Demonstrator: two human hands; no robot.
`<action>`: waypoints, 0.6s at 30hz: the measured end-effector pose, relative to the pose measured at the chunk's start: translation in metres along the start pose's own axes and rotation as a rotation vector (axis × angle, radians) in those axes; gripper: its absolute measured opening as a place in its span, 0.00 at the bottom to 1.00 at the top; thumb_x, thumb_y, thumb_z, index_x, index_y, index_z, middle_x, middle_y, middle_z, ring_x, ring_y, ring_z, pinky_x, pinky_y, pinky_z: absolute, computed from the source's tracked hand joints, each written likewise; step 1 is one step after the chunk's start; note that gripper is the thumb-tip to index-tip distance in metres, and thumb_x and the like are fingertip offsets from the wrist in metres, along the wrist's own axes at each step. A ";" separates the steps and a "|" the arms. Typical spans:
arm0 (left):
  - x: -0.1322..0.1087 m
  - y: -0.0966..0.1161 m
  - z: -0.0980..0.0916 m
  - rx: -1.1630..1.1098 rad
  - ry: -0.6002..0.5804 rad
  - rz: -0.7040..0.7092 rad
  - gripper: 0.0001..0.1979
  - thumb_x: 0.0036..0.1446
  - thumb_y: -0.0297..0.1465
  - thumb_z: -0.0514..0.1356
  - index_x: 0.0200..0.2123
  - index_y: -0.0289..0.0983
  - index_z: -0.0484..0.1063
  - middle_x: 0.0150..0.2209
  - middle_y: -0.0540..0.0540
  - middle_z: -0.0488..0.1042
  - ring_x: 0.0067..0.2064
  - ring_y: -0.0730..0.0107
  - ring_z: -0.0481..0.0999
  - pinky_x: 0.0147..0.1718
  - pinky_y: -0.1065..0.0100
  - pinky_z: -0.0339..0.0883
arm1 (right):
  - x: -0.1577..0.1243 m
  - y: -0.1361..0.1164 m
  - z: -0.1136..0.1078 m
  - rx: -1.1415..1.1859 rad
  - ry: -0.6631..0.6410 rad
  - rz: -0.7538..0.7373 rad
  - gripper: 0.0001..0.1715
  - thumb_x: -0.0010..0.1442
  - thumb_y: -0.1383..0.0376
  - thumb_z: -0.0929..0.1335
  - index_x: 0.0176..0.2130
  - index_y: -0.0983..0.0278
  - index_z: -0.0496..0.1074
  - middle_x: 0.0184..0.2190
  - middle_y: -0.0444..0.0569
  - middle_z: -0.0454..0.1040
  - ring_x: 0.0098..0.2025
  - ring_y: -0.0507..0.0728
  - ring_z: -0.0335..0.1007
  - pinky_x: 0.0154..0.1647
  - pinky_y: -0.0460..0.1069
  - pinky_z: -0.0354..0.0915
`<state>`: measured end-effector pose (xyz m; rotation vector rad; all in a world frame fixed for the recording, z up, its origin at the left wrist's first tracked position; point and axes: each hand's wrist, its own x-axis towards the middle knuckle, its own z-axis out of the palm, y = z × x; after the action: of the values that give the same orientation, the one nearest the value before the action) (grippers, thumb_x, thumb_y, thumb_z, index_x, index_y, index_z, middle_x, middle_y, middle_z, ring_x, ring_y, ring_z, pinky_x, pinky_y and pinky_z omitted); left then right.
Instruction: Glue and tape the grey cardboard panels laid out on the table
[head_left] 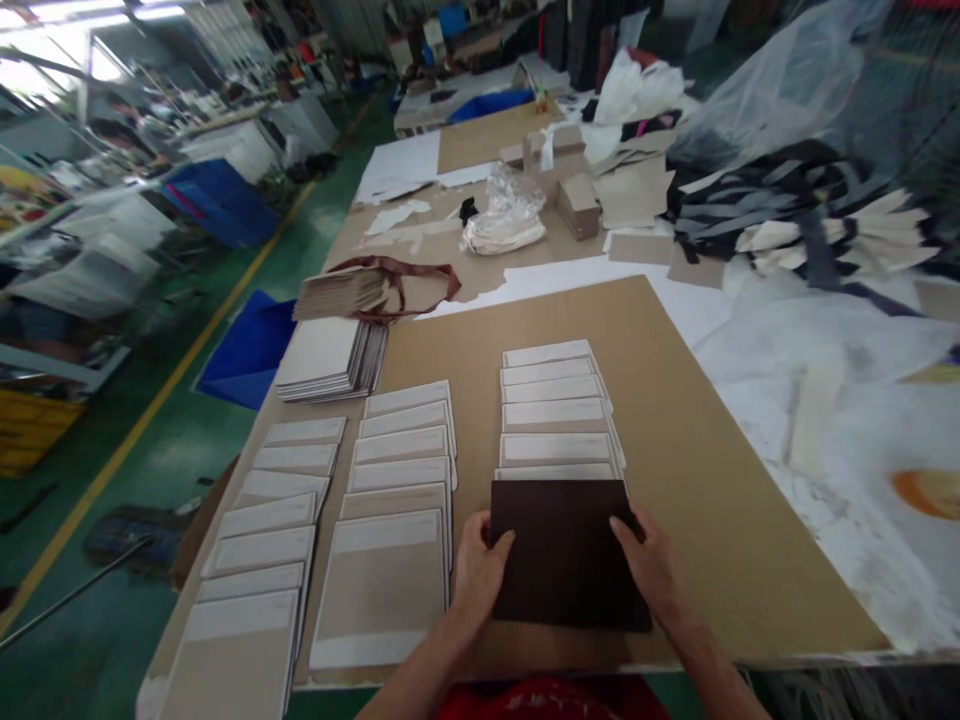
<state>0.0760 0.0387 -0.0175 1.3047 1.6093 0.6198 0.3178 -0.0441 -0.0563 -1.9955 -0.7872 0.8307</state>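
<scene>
A flat dark brown panel (570, 560) is held level between my two hands, near the front of the table. My left hand (480, 565) grips its left edge, thumb on top. On its right edge my right hand (651, 560) has a matching grip. The panel covers the near end of an overlapping row of pale-edged panels (555, 415). To the left lie a middle row of overlapping beige panels (386, 575) and a far-left row (236, 640).
A stack of pale boards (319, 355) and a brown bundle with straps (345, 292) sit at the table's left edge. Farther back are a plastic-wrapped bundle (506, 215) and small cardboard blocks (579, 205). Dark fabric strips (757, 205) pile up at the right.
</scene>
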 end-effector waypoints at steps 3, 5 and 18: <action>0.013 -0.010 0.011 0.152 0.158 0.096 0.14 0.49 0.32 0.61 0.41 0.37 0.71 0.40 0.44 0.70 0.43 0.60 0.71 0.48 0.57 0.65 | 0.017 0.000 0.014 -0.149 0.032 -0.063 0.32 0.58 0.50 0.63 0.54 0.68 0.70 0.50 0.61 0.73 0.53 0.67 0.68 0.56 0.62 0.61; 0.018 -0.011 0.014 0.211 0.186 0.118 0.14 0.49 0.31 0.61 0.42 0.37 0.71 0.41 0.44 0.69 0.45 0.60 0.70 0.50 0.57 0.64 | 0.023 0.001 0.021 -0.212 0.065 -0.115 0.31 0.59 0.50 0.62 0.53 0.69 0.71 0.47 0.62 0.73 0.51 0.67 0.68 0.54 0.62 0.62; 0.025 -0.009 0.012 0.207 0.116 0.026 0.14 0.48 0.29 0.61 0.41 0.36 0.71 0.38 0.44 0.72 0.40 0.62 0.72 0.45 0.60 0.65 | 0.029 0.019 0.023 -0.307 0.146 -0.173 0.31 0.58 0.48 0.63 0.50 0.68 0.71 0.40 0.57 0.69 0.41 0.63 0.67 0.47 0.59 0.66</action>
<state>0.0825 0.0576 -0.0394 1.4656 1.7913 0.5645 0.3208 -0.0211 -0.0910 -2.1872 -1.0337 0.4791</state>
